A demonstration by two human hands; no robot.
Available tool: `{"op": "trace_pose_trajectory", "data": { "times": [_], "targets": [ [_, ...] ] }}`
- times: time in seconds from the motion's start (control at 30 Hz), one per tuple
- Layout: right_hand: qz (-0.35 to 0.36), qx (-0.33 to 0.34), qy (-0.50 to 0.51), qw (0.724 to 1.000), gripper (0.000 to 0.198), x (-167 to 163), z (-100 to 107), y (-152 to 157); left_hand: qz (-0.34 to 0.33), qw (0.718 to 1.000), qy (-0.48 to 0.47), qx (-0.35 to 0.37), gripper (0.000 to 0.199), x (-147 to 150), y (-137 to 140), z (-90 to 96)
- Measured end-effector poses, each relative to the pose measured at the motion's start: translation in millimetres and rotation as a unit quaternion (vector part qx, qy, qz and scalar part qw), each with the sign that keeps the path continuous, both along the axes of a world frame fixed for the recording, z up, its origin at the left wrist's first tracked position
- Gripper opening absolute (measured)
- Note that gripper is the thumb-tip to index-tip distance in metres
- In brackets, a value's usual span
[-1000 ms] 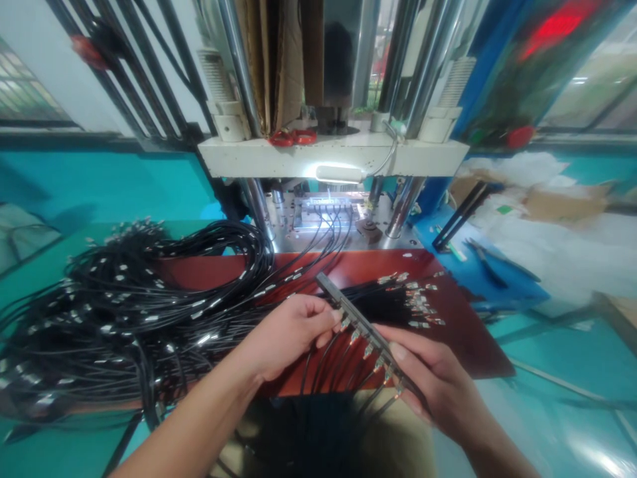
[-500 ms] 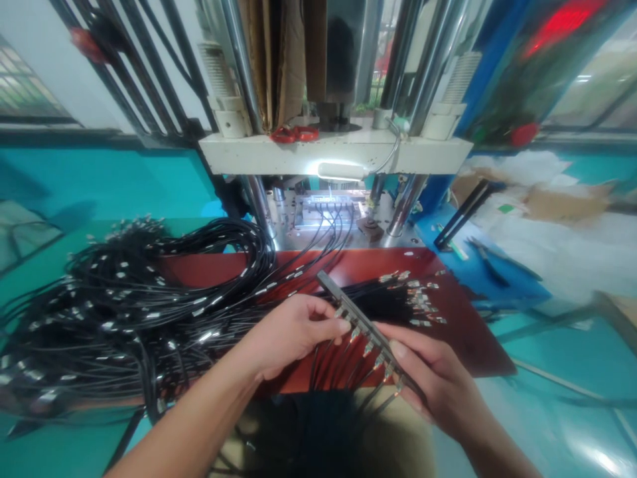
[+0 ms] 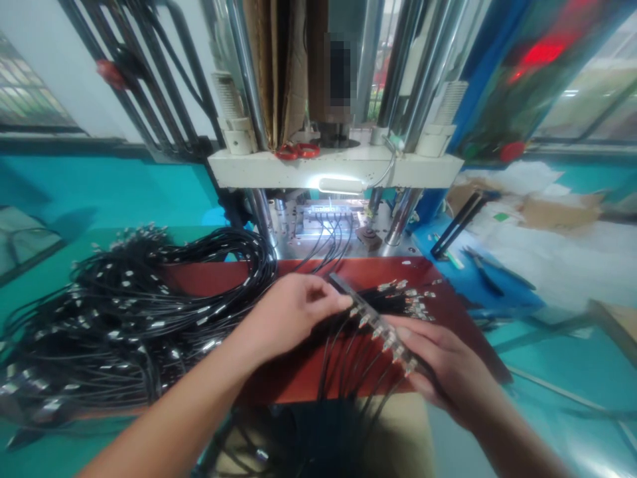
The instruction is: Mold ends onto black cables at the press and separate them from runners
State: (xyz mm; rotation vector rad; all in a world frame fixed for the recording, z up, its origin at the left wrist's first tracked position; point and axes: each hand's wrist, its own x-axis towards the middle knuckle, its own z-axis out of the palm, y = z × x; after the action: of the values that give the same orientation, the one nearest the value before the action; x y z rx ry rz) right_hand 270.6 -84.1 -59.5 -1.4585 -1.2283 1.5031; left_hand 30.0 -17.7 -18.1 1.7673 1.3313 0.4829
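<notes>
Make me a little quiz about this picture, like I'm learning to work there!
1. Pick one: which hand grips the near end of the dark bar?
A) left
B) right
C) neither

2. True or false: the left hand is lying flat on the reddish-brown board.

3. Fill in the blank: the big heap of black cables lies on the person's ____ side.

Key:
1. B, the right hand.
2. False; its fingertips are up at the row of metal terminals along the bar.
3. left
</notes>
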Motion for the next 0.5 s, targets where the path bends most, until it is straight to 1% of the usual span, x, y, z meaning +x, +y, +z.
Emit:
{"op": "trace_pose_trajectory", "data": {
  "times": [0.03, 0.07, 0.1, 0.13, 0.17, 0.2, 0.23, 0.3, 0.37, 0.43, 0.5],
  "targets": [
    [-0.009, -0.013, 0.008, 1.000, 0.049, 2.9, 4.0, 5.9, 0.012, 0.997, 0.031, 0.070, 0.042, -2.6, 9.1, 3.5],
    [-0.014, -0.022, 0.018, 1.000, 0.049, 5.4, 7.4, 12.1, 0.026, 0.988, 0.063, 0.138, 0.041, -4.2, 19.3, 4.2],
    [-0.015, -0.023, 0.029, 0.999, 0.048, 7.3, 10.3, 18.2, 0.036, 0.975, 0.098, 0.196, 0.045, -4.5, 29.9, 1.8],
    [-0.011, -0.020, 0.037, 0.999, 0.046, 8.5, 12.7, 24.2, 0.038, 0.962, 0.138, 0.231, 0.053, -3.7, 40.1, -3.2],
    [-0.006, -0.016, 0.041, 0.999, 0.042, 8.7, 14.7, 29.8, 0.030, 0.955, 0.176, 0.236, 0.061, -1.9, 49.5, -10.0],
    [0.001, -0.012, 0.042, 0.999, 0.037, 8.0, 16.4, 35.0, 0.026, 0.953, 0.205, 0.222, 0.069, 0.4, 57.6, -17.5],
    [0.012, -0.007, 0.039, 0.999, 0.033, 6.5, 17.9, 40.0, 0.023, 0.953, 0.224, 0.201, 0.072, 2.7, 64.4, -24.4],
    [0.035, 0.002, 0.028, 0.999, 0.027, 1.9, 20.0, 49.9, 0.023, 0.959, 0.232, 0.160, 0.064, 5.4, 74.4, -33.1],
    [0.059, 0.003, 0.025, 0.998, 0.024, -3.6, 20.3, 60.8, 0.025, 0.965, 0.218, 0.141, 0.050, 3.7, 81.8, -32.2],
    [0.081, 0.002, 0.002, 0.997, 0.023, -8.9, 18.9, 72.3, 0.028, 0.972, 0.197, 0.124, 0.042, -1.5, 88.3, -24.6],
    [0.093, 0.011, -0.072, 0.993, 0.024, -13.6, 17.2, 82.0, 0.026, 0.980, 0.171, 0.096, 0.039, -7.5, 94.0, -16.3]
  ]
}}
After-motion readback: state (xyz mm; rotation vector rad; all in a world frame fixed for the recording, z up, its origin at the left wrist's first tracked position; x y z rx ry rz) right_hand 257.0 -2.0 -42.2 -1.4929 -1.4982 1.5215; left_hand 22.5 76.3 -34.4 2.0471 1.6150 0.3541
